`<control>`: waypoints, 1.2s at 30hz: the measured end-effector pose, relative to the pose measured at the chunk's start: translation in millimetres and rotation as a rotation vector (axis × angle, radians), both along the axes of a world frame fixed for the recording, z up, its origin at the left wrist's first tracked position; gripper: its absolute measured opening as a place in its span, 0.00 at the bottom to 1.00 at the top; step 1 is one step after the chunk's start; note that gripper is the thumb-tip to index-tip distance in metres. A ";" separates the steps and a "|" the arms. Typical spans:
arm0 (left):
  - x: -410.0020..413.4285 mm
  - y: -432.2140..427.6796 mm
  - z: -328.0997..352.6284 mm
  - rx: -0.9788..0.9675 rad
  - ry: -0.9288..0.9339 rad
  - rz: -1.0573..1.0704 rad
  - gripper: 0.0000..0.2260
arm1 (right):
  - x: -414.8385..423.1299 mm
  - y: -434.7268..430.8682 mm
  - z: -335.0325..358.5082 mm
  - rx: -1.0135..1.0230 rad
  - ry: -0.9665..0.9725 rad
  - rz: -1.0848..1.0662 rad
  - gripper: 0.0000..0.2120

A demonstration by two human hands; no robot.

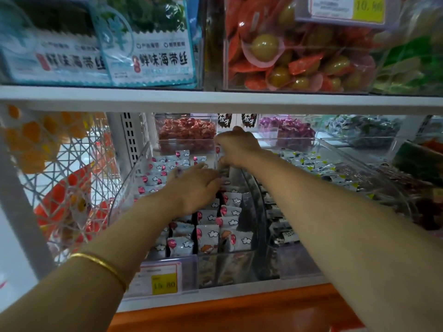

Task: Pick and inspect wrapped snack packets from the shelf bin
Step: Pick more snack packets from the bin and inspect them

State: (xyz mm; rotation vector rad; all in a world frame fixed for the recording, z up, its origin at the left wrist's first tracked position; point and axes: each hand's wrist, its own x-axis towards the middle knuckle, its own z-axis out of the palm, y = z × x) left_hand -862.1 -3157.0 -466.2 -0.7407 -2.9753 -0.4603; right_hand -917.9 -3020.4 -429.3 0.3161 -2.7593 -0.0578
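- Both our hands are inside the clear bin [134, 178] on the shelf [227, 293], above the white snack packets [208, 236].
- Our right hand [236, 146] pinches one packet [224, 170] (blurry) by the bin's right wall.
- Our left hand [196, 185] touches its lower end; can't tell if it's gripping.

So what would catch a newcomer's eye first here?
Two bare arms reach into the centre: the left hand and right hand are close together over a clear bin of white, cloud-printed packets on the lower shelf. A gold bangle shines on the left wrist, and orange-and-green sweets glow in the upper-right tub.
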 end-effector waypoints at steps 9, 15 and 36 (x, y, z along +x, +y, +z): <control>41.4 -5.4 7.0 0.307 0.064 -0.105 0.09 | -16.7 0.0 -5.6 0.112 -0.254 -0.053 0.13; 51.5 -7.7 9.0 0.160 -0.025 -0.164 0.04 | -16.0 -0.3 -5.4 0.225 -0.351 -0.064 0.22; 53.2 -0.6 2.1 0.374 -0.139 -0.112 0.04 | -9.2 3.7 -2.9 0.032 -0.262 0.046 0.18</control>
